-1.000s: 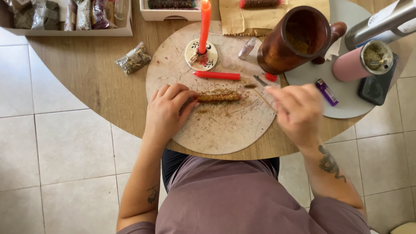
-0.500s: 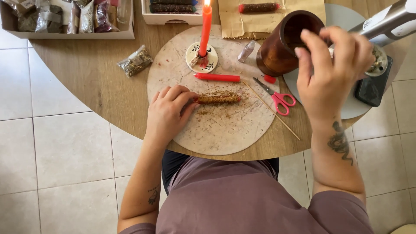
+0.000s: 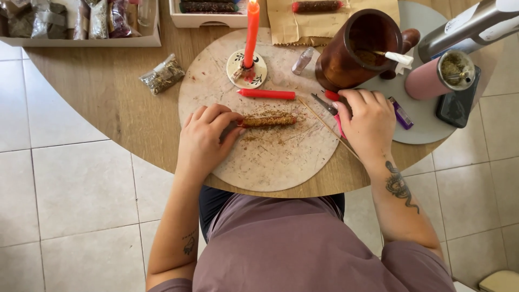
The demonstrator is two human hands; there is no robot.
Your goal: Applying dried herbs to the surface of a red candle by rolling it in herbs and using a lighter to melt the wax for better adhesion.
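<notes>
Herb-coated candle [image 3: 267, 120] pinned at its end by my left hand [image 3: 204, 138].
My right hand [image 3: 367, 121] closes over the pink-handled scissors [image 3: 332, 108] (blades barely visible); trimming seems next, needing a firm lift.

You have a matt wooden worktop [image 3: 108, 108], a rough, herb-crusted candle [image 3: 268, 120], smooth waxy red candle [image 3: 266, 94] and glossy wooden mortar [image 3: 357, 51].
</notes>
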